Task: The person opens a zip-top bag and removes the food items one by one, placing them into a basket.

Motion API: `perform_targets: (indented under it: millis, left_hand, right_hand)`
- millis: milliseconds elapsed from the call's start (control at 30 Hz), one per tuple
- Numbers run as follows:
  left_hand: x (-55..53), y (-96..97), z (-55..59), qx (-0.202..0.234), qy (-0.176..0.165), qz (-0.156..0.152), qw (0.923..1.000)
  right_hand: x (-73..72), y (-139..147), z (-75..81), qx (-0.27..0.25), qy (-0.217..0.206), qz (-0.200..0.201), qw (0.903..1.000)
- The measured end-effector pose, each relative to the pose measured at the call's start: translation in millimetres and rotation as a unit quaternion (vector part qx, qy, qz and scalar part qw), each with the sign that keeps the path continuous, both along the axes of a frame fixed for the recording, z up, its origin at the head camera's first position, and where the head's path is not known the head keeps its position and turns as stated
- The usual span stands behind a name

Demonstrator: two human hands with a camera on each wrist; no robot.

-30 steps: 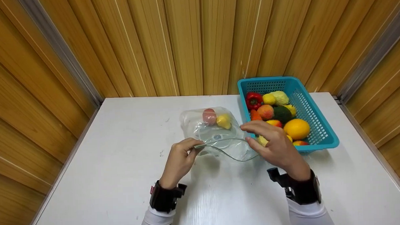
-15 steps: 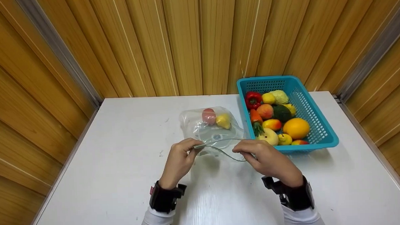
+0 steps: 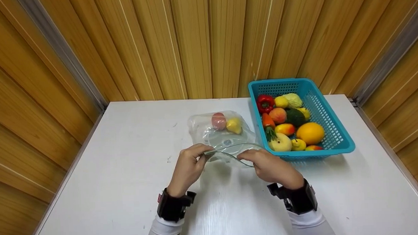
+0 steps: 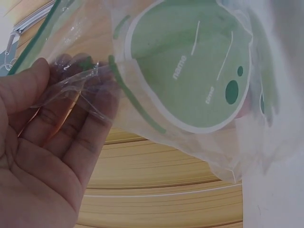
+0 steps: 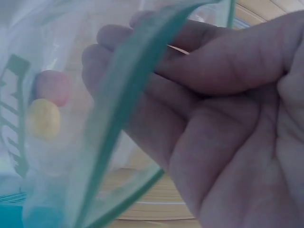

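Note:
A clear zip bag [image 3: 202, 131] lies on the white table, its green-edged mouth gaping toward me. Through its film show a reddish round fruit [image 3: 219, 121] and a yellow pear-shaped fruit [image 3: 234, 125]. My left hand [image 3: 188, 168] pinches the left corner of the mouth; the left wrist view shows the bag's green label [image 4: 190, 66] beside it. At the right part of the mouth is my right hand [image 3: 271, 165]. In the right wrist view its loosely extended fingers [image 5: 152, 104] lie behind the green rim [image 5: 123, 90], and no fruit is in that hand.
A teal basket [image 3: 334, 127] stands right of the bag. It holds a red bell pepper [image 3: 265, 103], a carrot [image 3: 267, 120], an orange-yellow melon-like fruit [image 3: 310, 133] and several other fruits and vegetables. Wood-look panels [image 3: 192, 45] close off the back and sides.
My right hand has moved left and toward me from beside the basket to the bag's mouth, uncovering the basket's front fruit. The left hand keeps its grip in place.

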State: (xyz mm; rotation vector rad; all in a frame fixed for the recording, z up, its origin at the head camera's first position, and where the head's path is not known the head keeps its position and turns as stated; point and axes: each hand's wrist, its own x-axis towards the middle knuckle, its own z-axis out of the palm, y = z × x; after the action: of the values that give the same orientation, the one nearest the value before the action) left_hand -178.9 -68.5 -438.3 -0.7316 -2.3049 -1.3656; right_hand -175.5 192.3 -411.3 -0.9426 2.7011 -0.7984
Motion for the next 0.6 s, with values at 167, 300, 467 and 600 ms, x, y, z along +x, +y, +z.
perform_targets:
  millis: [167, 300, 467, 600]
  left_hand:
    - [0.0, 0.1, 0.2, -0.007, 0.001, 0.002, 1.0]
    - [-0.2, 0.7, 0.3, -0.014, 0.004, 0.002, 0.9999]
    - [-0.5, 2.2, 0.2, -0.015, 0.008, -0.004, 0.9998]
    - [-0.3, 3.1, 0.8, -0.016, 0.013, -0.005, 0.9998]
  right_hand:
    - [-9.9, -2, -13.4, 0.015, 0.009, 0.0, 0.9998]
    - [-17.1, -1, -24.8, -0.001, 0.034, 0.005, 0.9994]
    - [-22.6, -4, -35.9, -0.004, 0.015, -0.028, 0.9995]
    - [-26.9, -10, -42.0, 0.01, 0.025, -0.046, 0.9986]
